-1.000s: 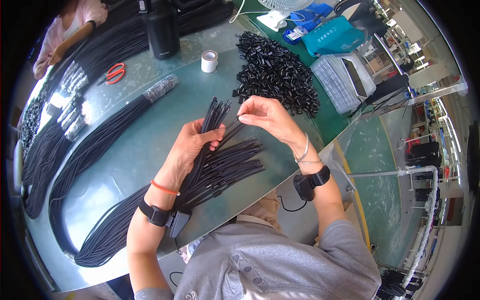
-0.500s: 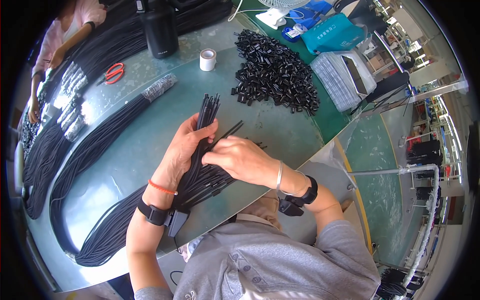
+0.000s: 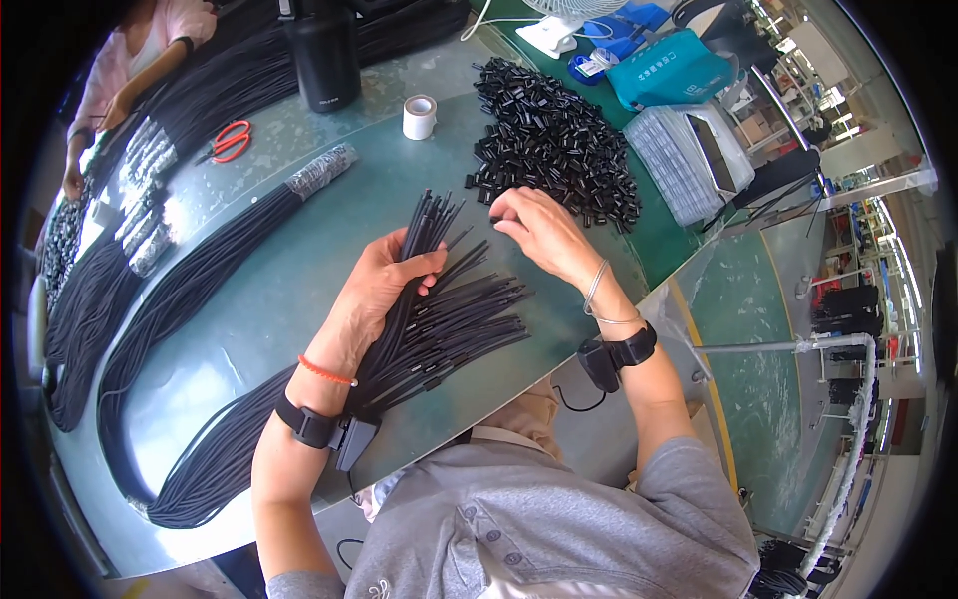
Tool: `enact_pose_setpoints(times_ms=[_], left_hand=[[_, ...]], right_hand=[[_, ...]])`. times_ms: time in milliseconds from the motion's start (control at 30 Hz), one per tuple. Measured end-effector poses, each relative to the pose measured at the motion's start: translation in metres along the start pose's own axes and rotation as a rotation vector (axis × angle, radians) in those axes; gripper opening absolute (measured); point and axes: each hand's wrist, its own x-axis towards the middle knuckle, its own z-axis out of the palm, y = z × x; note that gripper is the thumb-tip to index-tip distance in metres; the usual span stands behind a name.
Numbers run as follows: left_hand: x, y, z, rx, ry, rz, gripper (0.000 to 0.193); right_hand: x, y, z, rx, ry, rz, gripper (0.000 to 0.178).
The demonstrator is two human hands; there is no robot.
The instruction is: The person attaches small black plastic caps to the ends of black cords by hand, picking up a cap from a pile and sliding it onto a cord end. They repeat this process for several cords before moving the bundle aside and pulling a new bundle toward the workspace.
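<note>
1. Black small pieces, a loose pile (image 3: 559, 150), lie at the far right of the greenish tabletop (image 3: 269, 290), just beyond the right hand (image 3: 544, 235).
2. Beyond the pile: white fan (image 3: 547, 38), teal bag (image 3: 667, 70), clear plastic case (image 3: 687, 165).
3. Tape roll (image 3: 419, 118), white, stands left of the pile; black bottle (image 3: 327, 60) behind it. Scissors (image 3: 232, 143), red-orange handles, farther left.
4. Long cord bundle (image 3: 200, 275), its end wrapped, curves along the table's left side. Co-worker (image 3: 150, 60) at the upper left corner, arm down by more cords.
5. Black cords (image 3: 431, 218) stand in the left hand (image 3: 391, 278), tips up and slightly splayed. More cords (image 3: 479, 304) fan out to its right, on the table near the edge. Left forearm covers part of their length.
6. Left hand: fingers wrapped snugly round the cords, thumb across the front.
7. Right hand: raised, apart from the cords, wrist bent, fingers curled. Thumb and fingertips pinch together on a small dark piece (image 3: 496, 219); its shape is mostly hidden.
</note>
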Motion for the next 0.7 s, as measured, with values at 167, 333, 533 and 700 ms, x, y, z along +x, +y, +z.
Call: enact_pose_setpoints(times_ms=[167, 333, 533, 700], left_hand=[[0.0, -0.002, -0.001, 0.007, 0.009, -0.009, 0.019], [0.001, -0.003, -0.003, 0.023, 0.013, 0.0, 0.02], [-0.003, 0.001, 0.007, -0.191, 0.082, 0.02, 0.018], [-0.002, -0.002, -0.002, -0.143, 0.109, 0.012, 0.015]], right_hand=[[0.003, -0.022, -0.002, 0.533, -0.125, 0.113, 0.016], [0.008, -0.032, -0.013, 0.405, -0.133, -0.088, 0.009], [-0.012, -0.081, 0.011, -0.08, -0.015, -0.458, 0.007], [0.004, -0.05, 0.003, -0.108, 0.084, -0.269, 0.01]])
